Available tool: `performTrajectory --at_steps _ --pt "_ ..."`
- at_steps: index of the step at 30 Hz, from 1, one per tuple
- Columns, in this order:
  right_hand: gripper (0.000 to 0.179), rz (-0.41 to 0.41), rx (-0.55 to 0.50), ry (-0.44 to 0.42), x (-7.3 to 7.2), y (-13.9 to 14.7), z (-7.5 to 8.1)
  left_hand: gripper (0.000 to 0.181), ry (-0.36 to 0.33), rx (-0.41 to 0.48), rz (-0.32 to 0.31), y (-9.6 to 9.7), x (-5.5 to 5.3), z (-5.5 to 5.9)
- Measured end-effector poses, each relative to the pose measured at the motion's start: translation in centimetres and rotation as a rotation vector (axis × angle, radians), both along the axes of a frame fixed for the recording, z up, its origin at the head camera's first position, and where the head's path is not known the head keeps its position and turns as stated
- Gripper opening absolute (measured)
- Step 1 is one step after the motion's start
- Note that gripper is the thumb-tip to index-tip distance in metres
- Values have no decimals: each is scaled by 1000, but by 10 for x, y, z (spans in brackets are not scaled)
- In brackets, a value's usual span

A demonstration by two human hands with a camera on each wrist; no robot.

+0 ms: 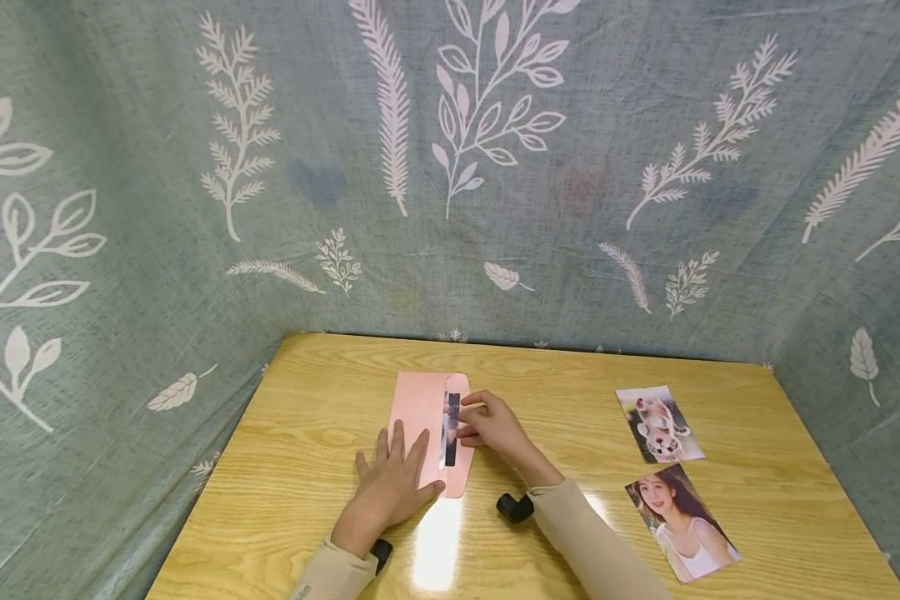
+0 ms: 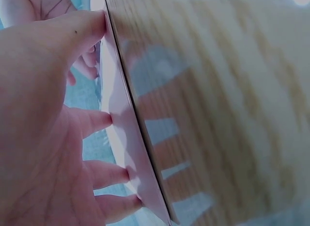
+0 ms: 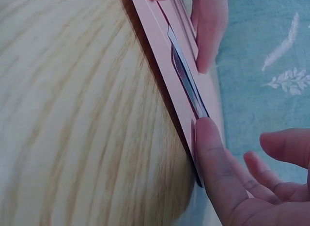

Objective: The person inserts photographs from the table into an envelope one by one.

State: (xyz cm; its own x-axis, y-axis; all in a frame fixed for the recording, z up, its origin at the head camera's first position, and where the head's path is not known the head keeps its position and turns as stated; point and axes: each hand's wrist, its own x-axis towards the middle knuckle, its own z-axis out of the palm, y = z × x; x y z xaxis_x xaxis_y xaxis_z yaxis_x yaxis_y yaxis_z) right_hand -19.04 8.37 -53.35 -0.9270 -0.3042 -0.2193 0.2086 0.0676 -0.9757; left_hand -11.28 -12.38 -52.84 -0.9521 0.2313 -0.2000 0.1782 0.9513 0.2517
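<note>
A pink envelope (image 1: pixel 417 396) lies on the wooden table with its flap side to the right. Partly inside it is a glossy photo (image 1: pixel 451 454), its dark strip showing at the opening. My left hand (image 1: pixel 396 483) rests on the envelope, fingers spread and fairly straight, with the thumb near its lower edge. At the opening, my right hand (image 1: pixel 495 429) touches the photo with loosely bent fingers. In the right wrist view one fingertip (image 3: pixel 208 129) presses at the end of the photo's edge (image 3: pixel 186 78), while other fingers stay apart from it.
To the right on the table (image 1: pixel 562 375) lie two loose photos: one of a white-and-brown animal (image 1: pixel 658 425), and below it a portrait of a person (image 1: pixel 682 525). A patterned grey-green cloth (image 1: pixel 420 250) hangs around the back and sides.
</note>
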Motion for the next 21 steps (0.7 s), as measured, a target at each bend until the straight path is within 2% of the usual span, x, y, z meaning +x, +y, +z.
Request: performTrajectory --at_steps 15,21 --pt "33 6 -24 -8 -1 -15 0 86 -16 3 -5 0 -1 0" --pt "32 16 -16 -11 7 -20 22 85 0 16 -10 0 1 3"
